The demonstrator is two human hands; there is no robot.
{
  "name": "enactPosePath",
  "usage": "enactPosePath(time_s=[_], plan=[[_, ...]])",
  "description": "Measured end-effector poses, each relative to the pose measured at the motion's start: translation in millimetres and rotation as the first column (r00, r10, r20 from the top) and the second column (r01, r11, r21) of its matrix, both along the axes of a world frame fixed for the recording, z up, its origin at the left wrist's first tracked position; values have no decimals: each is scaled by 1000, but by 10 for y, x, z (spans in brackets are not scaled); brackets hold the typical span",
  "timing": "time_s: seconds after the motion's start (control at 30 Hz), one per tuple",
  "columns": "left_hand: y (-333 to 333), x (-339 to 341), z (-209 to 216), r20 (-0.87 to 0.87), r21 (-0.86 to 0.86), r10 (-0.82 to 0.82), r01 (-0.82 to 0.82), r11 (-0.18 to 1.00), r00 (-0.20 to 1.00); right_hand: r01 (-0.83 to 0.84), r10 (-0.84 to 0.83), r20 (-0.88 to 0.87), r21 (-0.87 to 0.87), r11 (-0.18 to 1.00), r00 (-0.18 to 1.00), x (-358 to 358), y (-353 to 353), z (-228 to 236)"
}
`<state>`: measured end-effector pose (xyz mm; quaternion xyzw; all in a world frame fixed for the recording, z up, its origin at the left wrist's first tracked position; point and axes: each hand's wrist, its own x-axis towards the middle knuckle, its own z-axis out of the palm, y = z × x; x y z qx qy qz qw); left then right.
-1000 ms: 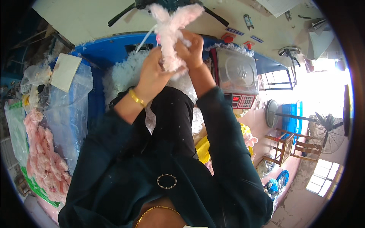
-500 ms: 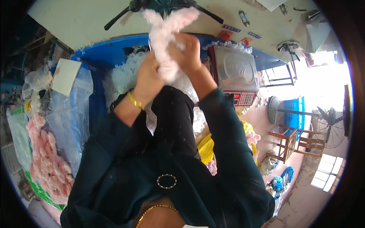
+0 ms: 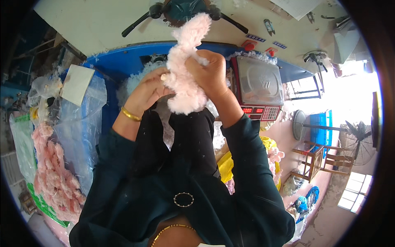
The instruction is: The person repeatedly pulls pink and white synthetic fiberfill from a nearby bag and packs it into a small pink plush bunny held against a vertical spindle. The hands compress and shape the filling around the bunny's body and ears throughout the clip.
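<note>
A pale pink plush toy (image 3: 185, 78) with a long fuzzy ear pointing away from me hangs above my knees. My right hand (image 3: 210, 74) is closed round its right side, and a white tuft of fluff (image 3: 201, 61) shows at the fingers. On the other side my left hand (image 3: 150, 88), with a gold bangle at the wrist, pinches the toy's left edge between thumb and fingertips. Part of the left fingers is hidden behind the fur. Loose white stuffing (image 3: 138, 80) lies in the blue bin (image 3: 109, 57) beneath the hands.
Ahead is a pale worktable (image 3: 94, 24) with a black-handled machine (image 3: 185, 12) and thread snips (image 3: 269, 26). A red digital scale (image 3: 261, 82) stands at the right. To the left lie pink plush pieces (image 3: 55, 173) beside clear plastic bags (image 3: 78, 123).
The plush toy has turned, so one ear shows instead of two, and it has come lower. My left hand has shifted left and its grip has loosened from a wrap to a pinch.
</note>
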<state>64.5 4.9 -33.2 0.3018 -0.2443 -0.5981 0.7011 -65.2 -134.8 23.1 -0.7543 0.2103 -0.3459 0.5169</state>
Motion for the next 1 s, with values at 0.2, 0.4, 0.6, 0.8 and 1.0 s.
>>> enactPosePath(time_s=[0.2,0.4,0.6,0.8,1.0], plan=[[-163,-335,124,-250,-58,-222,214,975,943,-119,101,63,515,849,993,-247,-97,-41],[-394,-587,448,-205,39,-24,33,999,978,-251,331,-104,454,855,938,-356,-660,128],[-195,-674,379,133,51,212,-221,974,968,-375,77,-567,-431,820,820,-378,80,278],[-165,-662,541,523,52,167,-227,972,836,-271,182,-394,-183,945,901,-445,36,161],[-122,-583,444,659,-46,277,-330,943,699,-118,57,-234,-257,959,971,-436,143,-139]])
